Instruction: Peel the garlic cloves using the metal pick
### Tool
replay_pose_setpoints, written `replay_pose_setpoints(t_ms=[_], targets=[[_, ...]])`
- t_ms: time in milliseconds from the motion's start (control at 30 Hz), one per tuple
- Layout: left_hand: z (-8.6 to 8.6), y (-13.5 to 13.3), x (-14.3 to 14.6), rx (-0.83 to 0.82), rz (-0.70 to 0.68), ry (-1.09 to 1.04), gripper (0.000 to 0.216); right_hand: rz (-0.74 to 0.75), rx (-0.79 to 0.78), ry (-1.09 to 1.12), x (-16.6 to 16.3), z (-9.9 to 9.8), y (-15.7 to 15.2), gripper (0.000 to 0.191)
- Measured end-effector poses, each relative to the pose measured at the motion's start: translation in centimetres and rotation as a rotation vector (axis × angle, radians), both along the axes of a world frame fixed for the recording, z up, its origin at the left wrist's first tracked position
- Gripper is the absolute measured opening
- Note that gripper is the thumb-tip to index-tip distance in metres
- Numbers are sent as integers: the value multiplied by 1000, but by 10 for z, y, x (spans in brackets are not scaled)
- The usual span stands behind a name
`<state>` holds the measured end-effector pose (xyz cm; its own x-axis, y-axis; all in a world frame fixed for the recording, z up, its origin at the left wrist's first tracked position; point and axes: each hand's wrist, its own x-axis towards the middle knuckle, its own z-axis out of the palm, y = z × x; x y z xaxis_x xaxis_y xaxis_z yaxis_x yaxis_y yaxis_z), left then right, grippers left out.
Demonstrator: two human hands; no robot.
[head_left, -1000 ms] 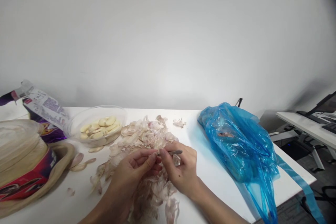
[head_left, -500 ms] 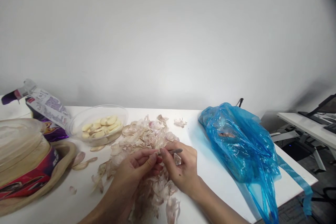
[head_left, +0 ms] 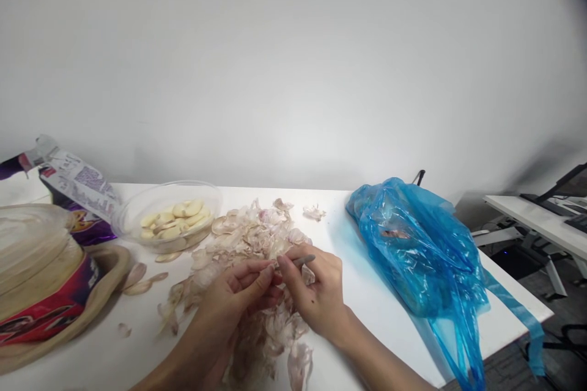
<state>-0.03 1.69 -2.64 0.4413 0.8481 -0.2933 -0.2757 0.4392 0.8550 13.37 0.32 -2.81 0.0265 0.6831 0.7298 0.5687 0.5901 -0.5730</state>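
- We reach in from the lower edge with bare arms, the left forearm (head_left: 183, 342) slanting up rightward, the right forearm (head_left: 376, 345) slanting up leftward.
- We hold our left hand (head_left: 241, 294) with the thumb (head_left: 260, 283) uppermost, its tip close to the bent index finger, the other fingers curled beneath.
- Our right hand (head_left: 316, 296) is bent into a pinch, its thumb pointing forward and left.
- Our two sets of fingertips lie very near each other; we cannot tell whether they touch.
- A small dark spot shows below our right thumb.
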Motion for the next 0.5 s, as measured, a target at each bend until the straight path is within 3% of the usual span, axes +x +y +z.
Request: replay_pose_setpoints(t_ms=[500], targets=[[-5,2,0,-21,-11,-24,21,-3,-17,-14,0,1,0,20]])
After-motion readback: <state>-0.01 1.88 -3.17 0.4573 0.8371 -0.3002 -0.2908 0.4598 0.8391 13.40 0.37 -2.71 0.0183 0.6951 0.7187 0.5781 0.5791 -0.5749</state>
